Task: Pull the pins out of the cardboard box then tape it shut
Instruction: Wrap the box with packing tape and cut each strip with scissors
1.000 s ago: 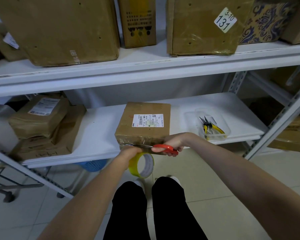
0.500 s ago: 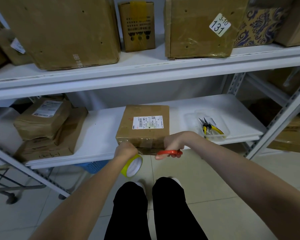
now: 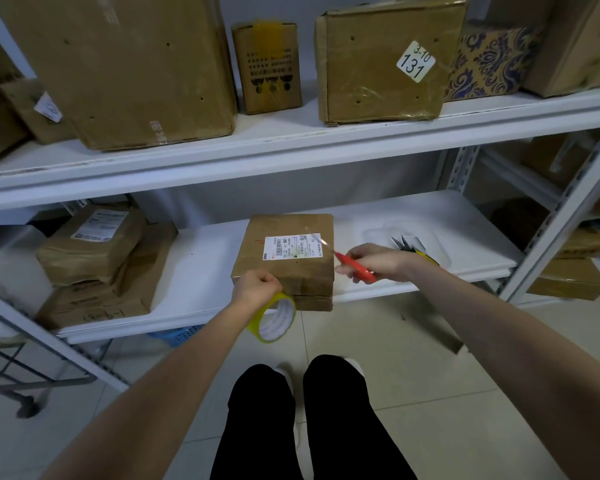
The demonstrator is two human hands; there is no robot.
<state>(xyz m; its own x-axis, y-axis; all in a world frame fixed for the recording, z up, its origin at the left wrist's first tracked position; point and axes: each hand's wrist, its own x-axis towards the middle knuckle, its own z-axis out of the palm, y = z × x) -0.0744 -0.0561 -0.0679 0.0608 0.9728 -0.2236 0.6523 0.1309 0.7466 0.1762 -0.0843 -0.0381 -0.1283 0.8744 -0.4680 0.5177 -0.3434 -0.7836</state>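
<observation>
A flat cardboard box [image 3: 284, 268] with a white shipping label lies at the front edge of the lower white shelf [image 3: 201, 271]. My left hand [image 3: 255, 288] grips a roll of yellow-green tape [image 3: 274, 318] at the box's front left corner, and the roll hangs below the shelf edge. My right hand [image 3: 374, 263] holds red-handled scissors [image 3: 355, 266] just right of the box, blades pointing up-left over the label's corner. No pins can be made out on the box.
A clear plastic tray [image 3: 409, 245] with yellow-handled pliers sits right of the box, partly behind my right hand. Wrapped parcels [image 3: 94, 261] are stacked at the shelf's left. Larger boxes fill the upper shelf [image 3: 291, 147]. My legs stand on the tiled floor below.
My right hand lifted the scissors from the box's front edge and moved them up and right. The tape roll stayed under my left hand at the front left corner.
</observation>
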